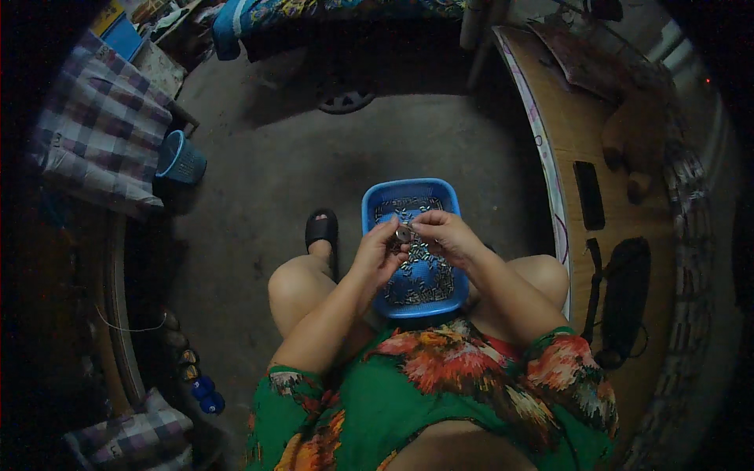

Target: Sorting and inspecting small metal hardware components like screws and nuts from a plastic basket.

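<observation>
My left hand is closed around a small round metal piece with a dark spot at its middle. From the other side my right hand meets it, thumb and forefinger pinched at the piece's edge. Whether a second small part sits in that pinch is too small to tell. Both hands are over a blue plastic basket between my knees. Many short, shiny metal cylinders lie scattered across its bottom, partly hidden by my hands.
On the right stands a wooden bench or bed board with a dark phone-like slab and a black bag. A light blue bin and checked cloth are on the left. A round dark base stands ahead.
</observation>
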Demonstrator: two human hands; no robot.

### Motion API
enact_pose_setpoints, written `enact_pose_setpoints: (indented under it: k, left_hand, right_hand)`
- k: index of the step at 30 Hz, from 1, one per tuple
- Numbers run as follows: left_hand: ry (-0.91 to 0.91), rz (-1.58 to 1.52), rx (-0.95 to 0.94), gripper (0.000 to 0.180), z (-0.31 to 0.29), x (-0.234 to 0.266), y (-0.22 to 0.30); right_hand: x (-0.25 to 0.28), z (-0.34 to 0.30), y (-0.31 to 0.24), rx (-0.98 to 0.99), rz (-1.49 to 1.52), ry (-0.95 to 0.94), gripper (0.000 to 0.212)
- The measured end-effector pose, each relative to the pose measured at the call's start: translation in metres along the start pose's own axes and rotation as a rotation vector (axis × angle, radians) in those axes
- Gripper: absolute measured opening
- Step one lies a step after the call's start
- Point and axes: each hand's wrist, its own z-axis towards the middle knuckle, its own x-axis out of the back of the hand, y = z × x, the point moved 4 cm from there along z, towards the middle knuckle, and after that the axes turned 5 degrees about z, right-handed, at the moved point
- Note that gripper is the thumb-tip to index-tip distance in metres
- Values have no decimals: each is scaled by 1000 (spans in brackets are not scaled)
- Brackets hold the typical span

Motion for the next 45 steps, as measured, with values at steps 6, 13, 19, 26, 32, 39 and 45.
enact_pose_setpoints:
  k: [6, 13, 19, 26, 32, 39, 45]
  left_hand:
    - [18, 31, 14, 22, 0, 1, -2]
    - [12, 31, 15, 22, -2, -2, -1]
    - [-4, 16, 0, 21, -3, -3, 1]
    - [-2, 38, 19, 21, -2, -5, 0]
    - [-10, 75, -4, 20, -8, -9, 4]
    - [-5, 46, -19, 21, -3, -5, 4]
    - [-45, -29, 2, 21, 2, 6, 0]
  right_hand:
    - [-4, 1, 0, 148, -171, -36, 15]
    - [-7, 1, 2, 196, -119, -43, 12]
    - [-7, -1, -5, 194, -198, -66, 12]
    - [-11, -2, -3, 289, -123, -102, 11]
    - [-12, -5, -5, 117, -153, -113, 16]
    - [10, 11, 11, 16, -12, 31, 22]
    - [5, 4, 5, -6, 82, 32, 22]
